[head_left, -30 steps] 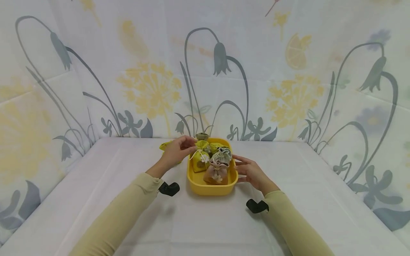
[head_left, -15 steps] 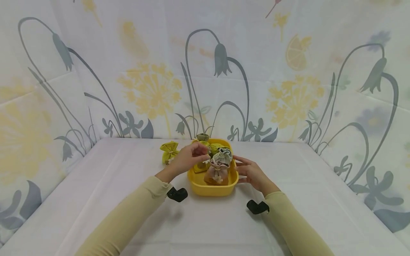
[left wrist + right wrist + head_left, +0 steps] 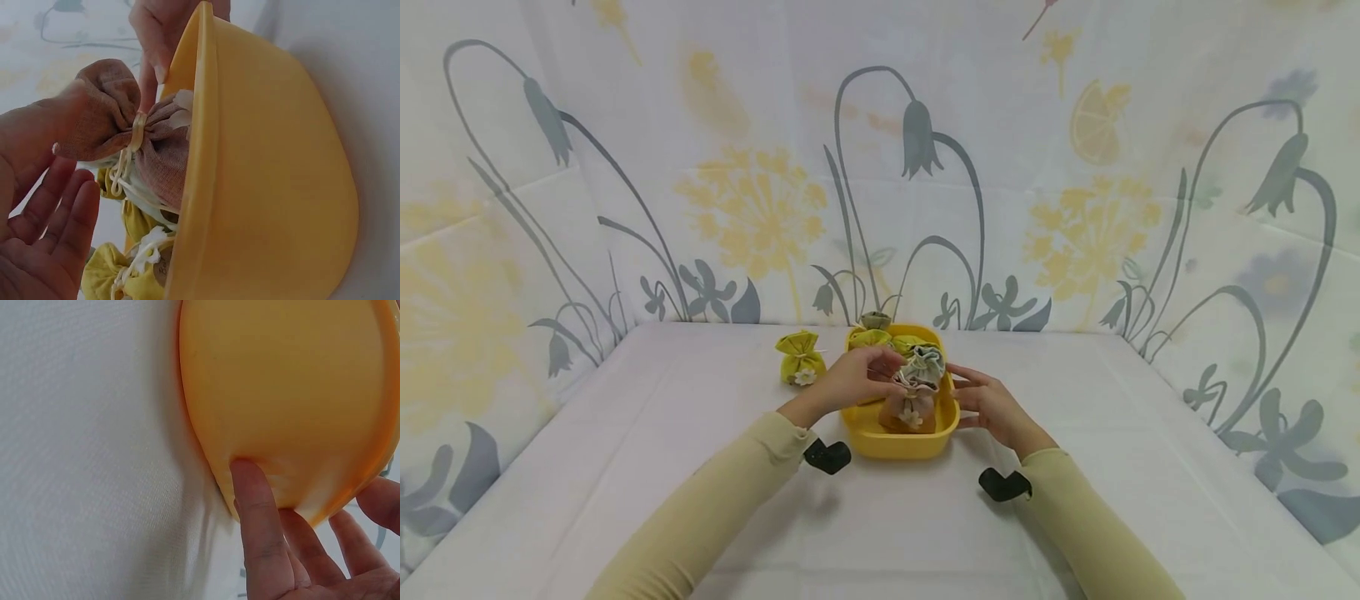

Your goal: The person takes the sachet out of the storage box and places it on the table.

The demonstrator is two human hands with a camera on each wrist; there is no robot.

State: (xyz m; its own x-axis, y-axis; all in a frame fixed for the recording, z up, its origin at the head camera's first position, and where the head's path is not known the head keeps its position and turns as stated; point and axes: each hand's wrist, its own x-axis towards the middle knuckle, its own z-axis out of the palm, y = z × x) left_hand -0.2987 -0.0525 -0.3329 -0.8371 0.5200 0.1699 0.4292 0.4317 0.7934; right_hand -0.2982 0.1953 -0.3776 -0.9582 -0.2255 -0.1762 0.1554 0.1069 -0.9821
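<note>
A yellow plastic box point(image 3: 895, 447) holds several small drawstring pouches. Nearest the front stands a dusty-pink pouch point(image 3: 908, 410) with a white flower, its neck tied by a cream cord. My left hand point(image 3: 852, 380) reaches over the box's left side; in the left wrist view its fingers point(image 3: 75, 231) are spread loosely at the gathered top of the pink pouch point(image 3: 164, 147). Behind that one sits a pale grey-blue pouch point(image 3: 923, 363). My right hand point(image 3: 994, 410) rests against the box's right wall, straight fingers point(image 3: 256, 519) touching the outside.
One yellow-green pouch point(image 3: 801, 358) with a white flower stands on the white cloth left of the box. Yellow-green pouches point(image 3: 870, 337) and an olive-grey pouch point(image 3: 876, 320) are at the box's back. A flower-printed curtain point(image 3: 760, 217) rises behind the table.
My left hand has moved right and toward me, from the yellow-green pouch in the box to the pink one, uncovering the pouch outside. The right hand stays at the box.
</note>
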